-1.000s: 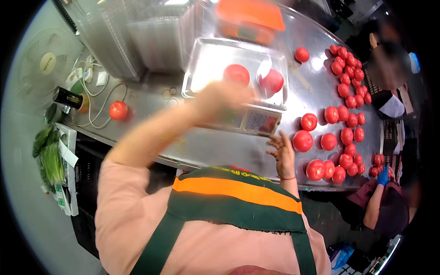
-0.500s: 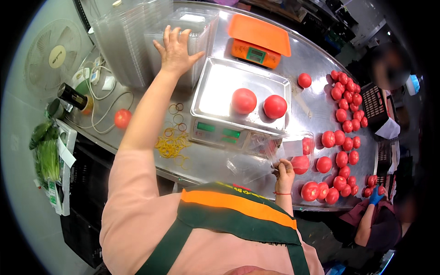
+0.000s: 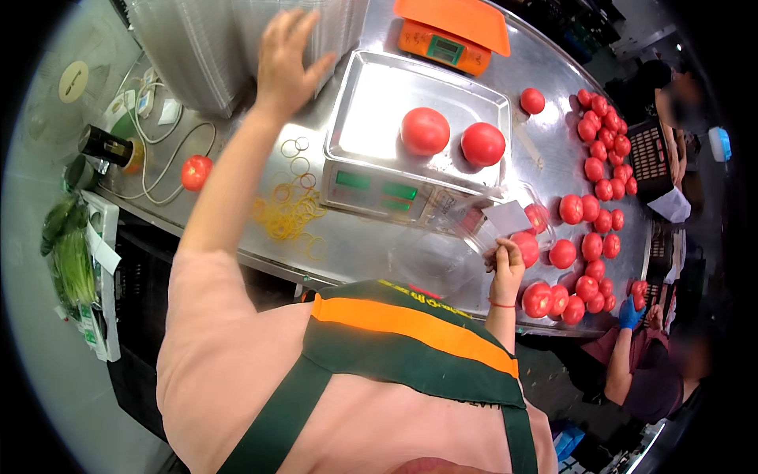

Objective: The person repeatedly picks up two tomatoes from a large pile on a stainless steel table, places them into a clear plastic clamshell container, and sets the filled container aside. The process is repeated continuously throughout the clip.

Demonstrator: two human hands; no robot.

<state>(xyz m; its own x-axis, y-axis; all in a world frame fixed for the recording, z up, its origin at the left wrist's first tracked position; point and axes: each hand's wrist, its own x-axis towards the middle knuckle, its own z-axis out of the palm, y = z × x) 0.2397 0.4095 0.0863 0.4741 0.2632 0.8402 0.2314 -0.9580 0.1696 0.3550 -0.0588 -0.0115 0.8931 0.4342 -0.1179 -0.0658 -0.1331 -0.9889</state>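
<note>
Pinching a clear container (image 3: 505, 216) between fingertips, the right hand (image 3: 508, 265) hung beside the scale (image 3: 335, 199), two tomatoes (image 3: 425, 131) already on its tray (image 3: 371, 118), while the left hand (image 3: 286, 71), fingers apart, hovered near stacked containers (image 3: 201, 59) and loose tomatoes (image 3: 537, 300) lay apparently unweighed.

Pale wall (image 3: 35, 189) left of a shiny metal table (image 3: 355, 246)

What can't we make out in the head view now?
Head view:
Clear stacks: tops cut off by upper edge.
Left hand: blurred; contact with stacks behind unclear.
Right hand: its own curl hides its exact hold on the clear container.
Silver scale's display: digits too small.
</note>
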